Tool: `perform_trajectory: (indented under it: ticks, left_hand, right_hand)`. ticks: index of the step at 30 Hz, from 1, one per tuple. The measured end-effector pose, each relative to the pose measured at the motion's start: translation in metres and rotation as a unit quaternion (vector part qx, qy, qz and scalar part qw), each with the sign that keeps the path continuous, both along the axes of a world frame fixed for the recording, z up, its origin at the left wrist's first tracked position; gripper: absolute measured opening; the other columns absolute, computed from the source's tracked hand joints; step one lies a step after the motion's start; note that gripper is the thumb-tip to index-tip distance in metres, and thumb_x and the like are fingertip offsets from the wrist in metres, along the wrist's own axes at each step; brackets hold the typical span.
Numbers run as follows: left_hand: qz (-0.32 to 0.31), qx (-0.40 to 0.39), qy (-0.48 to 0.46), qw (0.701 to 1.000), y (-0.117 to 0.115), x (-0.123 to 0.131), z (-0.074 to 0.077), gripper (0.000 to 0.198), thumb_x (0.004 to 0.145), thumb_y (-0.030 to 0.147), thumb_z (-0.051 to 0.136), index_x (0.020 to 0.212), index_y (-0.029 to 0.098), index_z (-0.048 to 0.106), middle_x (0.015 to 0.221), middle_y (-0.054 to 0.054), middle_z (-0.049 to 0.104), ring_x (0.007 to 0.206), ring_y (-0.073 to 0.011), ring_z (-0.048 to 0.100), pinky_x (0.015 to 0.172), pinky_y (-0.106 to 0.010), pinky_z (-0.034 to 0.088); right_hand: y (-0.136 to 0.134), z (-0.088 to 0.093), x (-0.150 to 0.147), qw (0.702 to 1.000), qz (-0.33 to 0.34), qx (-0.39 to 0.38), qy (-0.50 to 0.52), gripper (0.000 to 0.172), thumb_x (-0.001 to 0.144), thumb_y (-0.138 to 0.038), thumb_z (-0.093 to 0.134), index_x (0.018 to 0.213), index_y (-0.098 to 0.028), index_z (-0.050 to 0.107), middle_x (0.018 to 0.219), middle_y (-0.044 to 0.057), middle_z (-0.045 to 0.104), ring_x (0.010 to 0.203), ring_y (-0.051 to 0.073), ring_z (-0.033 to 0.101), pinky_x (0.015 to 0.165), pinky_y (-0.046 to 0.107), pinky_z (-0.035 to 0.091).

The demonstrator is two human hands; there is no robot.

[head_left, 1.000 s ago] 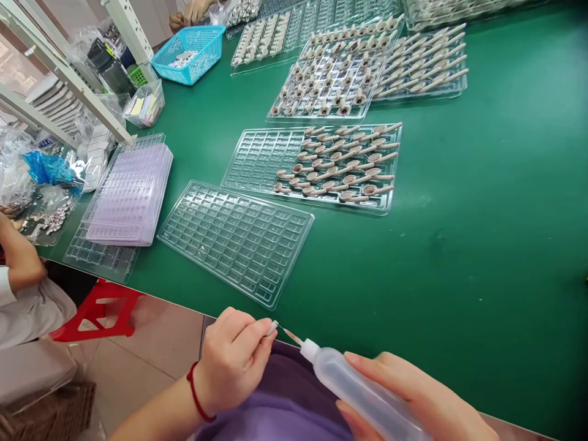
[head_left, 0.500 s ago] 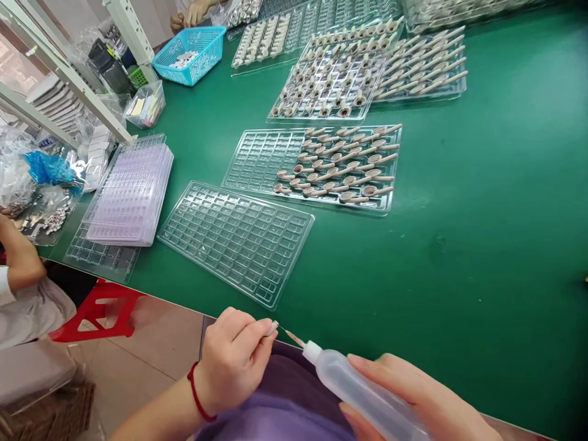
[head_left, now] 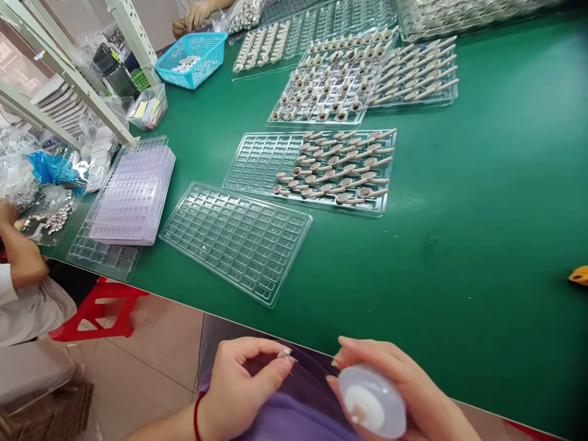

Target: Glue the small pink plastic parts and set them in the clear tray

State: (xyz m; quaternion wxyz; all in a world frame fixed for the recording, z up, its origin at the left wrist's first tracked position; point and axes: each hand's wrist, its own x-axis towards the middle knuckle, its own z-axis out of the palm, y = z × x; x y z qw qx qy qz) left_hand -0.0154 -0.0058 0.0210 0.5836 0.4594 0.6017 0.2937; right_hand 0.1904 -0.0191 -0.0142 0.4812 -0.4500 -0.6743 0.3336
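My left hand [head_left: 239, 386], with a red cord at the wrist, pinches a small whitish piece [head_left: 285, 353] between thumb and fingertip. Its exact kind is too small to tell. In my right hand [head_left: 416, 386] is a translucent squeeze bottle [head_left: 395, 407], its white cap and tip turned toward me. The bottle is apart from the small piece. Both hands are over my lap at the table's front edge. Nearest to them lies a clear plastic tray [head_left: 239, 245] with rows of small pockets.
Behind it, another clear tray [head_left: 261, 159] carries spoon-shaped beige pieces [head_left: 346, 165]. Further trays hold similar parts [head_left: 331, 79]. Lilac trays [head_left: 133, 196] are stacked at left, near a blue basket [head_left: 202, 58]. A person's arm [head_left: 22, 251] shows at left, and another person's hands [head_left: 195, 15] at the back.
The bottle's tip, which pointed at the small piece, has swung away from it toward me. My left hand has shifted slightly right and down, still pinching the piece.
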Motion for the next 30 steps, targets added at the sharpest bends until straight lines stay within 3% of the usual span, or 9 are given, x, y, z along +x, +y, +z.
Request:
perform_trajectory:
  ticks: [2,5,11,30]
  left_hand:
    - [0.04,-0.124,-0.093,0.987,-0.003,0.005,-0.005,0.028,0.074,0.039,0.08,0.083,0.014,0.077,0.078,-0.01,0.077,0.068,-0.0167,0.07,0.061,-0.023,0.054]
    - [0.073,-0.184,-0.174,0.965,-0.003,0.009,-0.012,0.035,0.067,0.044,0.085,0.074,0.012,0.075,0.072,-0.009,0.076,0.058,-0.0129,0.065,0.055,-0.021,0.051]
    - [0.081,-0.175,-0.198,0.961,0.0,0.011,-0.02,0.028,0.069,0.039,0.085,0.069,0.012,0.075,0.065,-0.005,0.073,0.051,-0.0088,0.059,0.052,-0.018,0.047]
    - [0.078,-0.17,-0.177,0.966,0.013,0.015,-0.015,0.03,0.062,0.04,0.087,0.058,0.013,0.075,0.053,-0.003,0.067,0.046,-0.0093,0.053,0.049,-0.021,0.042]
  right_hand:
    - [0.005,0.001,-0.006,0.999,0.003,0.049,-0.025,0.037,0.084,-0.009,0.062,0.118,-0.019,0.056,0.09,0.006,0.063,0.077,0.015,0.065,0.065,0.022,0.057]
    - [0.009,0.003,-0.016,0.992,-0.02,0.116,-0.055,0.026,0.084,-0.003,0.056,0.104,-0.018,0.059,0.086,0.006,0.063,0.075,0.015,0.063,0.065,0.025,0.055]
    - [0.011,0.003,-0.024,0.978,-0.059,0.165,-0.117,0.023,0.084,0.0,0.052,0.096,-0.018,0.061,0.08,0.005,0.065,0.072,0.015,0.061,0.067,0.03,0.053]
    - [0.01,0.003,-0.03,0.975,-0.086,0.156,-0.133,0.026,0.081,0.001,0.05,0.095,-0.018,0.06,0.081,0.004,0.065,0.075,0.016,0.059,0.071,0.032,0.049]
